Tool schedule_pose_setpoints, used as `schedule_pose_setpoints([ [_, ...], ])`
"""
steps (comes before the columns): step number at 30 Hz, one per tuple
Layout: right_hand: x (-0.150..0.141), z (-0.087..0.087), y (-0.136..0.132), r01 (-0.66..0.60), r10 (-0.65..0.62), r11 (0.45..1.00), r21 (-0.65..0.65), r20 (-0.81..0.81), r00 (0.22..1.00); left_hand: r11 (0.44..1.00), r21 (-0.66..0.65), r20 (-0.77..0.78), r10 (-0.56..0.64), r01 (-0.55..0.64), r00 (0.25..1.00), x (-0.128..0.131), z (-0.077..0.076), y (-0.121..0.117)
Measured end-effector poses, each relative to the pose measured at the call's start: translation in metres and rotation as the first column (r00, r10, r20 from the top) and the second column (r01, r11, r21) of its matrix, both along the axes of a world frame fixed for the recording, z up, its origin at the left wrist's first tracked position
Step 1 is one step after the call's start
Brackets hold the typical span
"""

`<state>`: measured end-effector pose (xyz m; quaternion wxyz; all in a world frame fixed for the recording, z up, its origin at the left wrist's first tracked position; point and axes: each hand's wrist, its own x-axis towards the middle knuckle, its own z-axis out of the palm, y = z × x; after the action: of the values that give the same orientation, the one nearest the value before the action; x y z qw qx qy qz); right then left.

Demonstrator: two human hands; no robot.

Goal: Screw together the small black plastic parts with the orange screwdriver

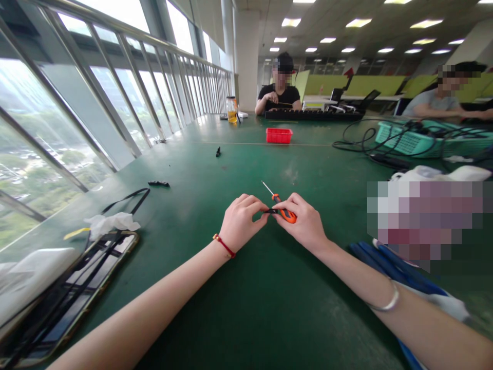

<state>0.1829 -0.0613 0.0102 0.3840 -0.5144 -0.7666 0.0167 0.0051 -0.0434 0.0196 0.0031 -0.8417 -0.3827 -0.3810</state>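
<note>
Over the middle of the green table, my two hands meet at a small black part. My left hand pinches its left end between thumb and fingertips. My right hand grips an orange and black screwdriver, its thin metal shaft pointing up and to the left, away from me. The right fingertips also touch the right end of the black part. What exactly the part is, I cannot make out.
Small black pieces lie ahead to the left. Farther off stands a red tray. A phone with a strap lies at left. At right are a teal basket with cables and a blue item. Two people sit beyond.
</note>
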Motion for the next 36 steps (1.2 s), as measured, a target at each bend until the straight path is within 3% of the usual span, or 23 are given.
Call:
schedule_pose_setpoints([
  [5,0.001,0.002,-0.002,-0.006,0.004,0.978,0.210,0.008,1.000,0.997,0.074,0.048,-0.019,0.016,0.999,0.000,0.003,-0.001],
  [8,0.005,0.002,0.001,-0.093,0.087,0.951,0.295,0.034,0.996,0.989,0.133,-0.002,-0.069,0.069,0.998,-0.004,0.007,0.000],
  [14,0.012,0.005,0.003,-0.191,0.157,0.933,0.304,0.134,0.978,0.957,0.227,-0.220,-0.129,0.179,0.967,-0.012,0.023,0.002],
  [19,0.014,0.010,0.004,-0.258,0.175,0.914,0.314,0.269,0.947,0.963,0.122,-0.311,-0.193,0.241,0.931,-0.017,0.033,0.005],
  [21,0.014,0.012,0.003,-0.251,0.148,0.909,0.333,0.305,0.941,0.962,0.123,-0.321,-0.193,0.243,0.927,-0.017,0.032,0.005],
  [27,0.008,0.012,-0.004,-0.126,0.023,0.889,0.440,0.232,0.972,0.942,0.303,-0.277,-0.061,0.148,0.959,-0.010,0.022,-0.001],
  [31,0.010,0.011,-0.001,-0.168,0.077,0.899,0.404,0.232,0.970,0.944,0.277,-0.290,-0.093,0.177,0.952,-0.012,0.026,0.000],
  [36,0.018,0.012,0.006,-0.335,0.245,0.905,0.262,0.323,0.914,0.951,0.098,-0.399,-0.231,0.292,0.887,-0.018,0.032,0.006],
])
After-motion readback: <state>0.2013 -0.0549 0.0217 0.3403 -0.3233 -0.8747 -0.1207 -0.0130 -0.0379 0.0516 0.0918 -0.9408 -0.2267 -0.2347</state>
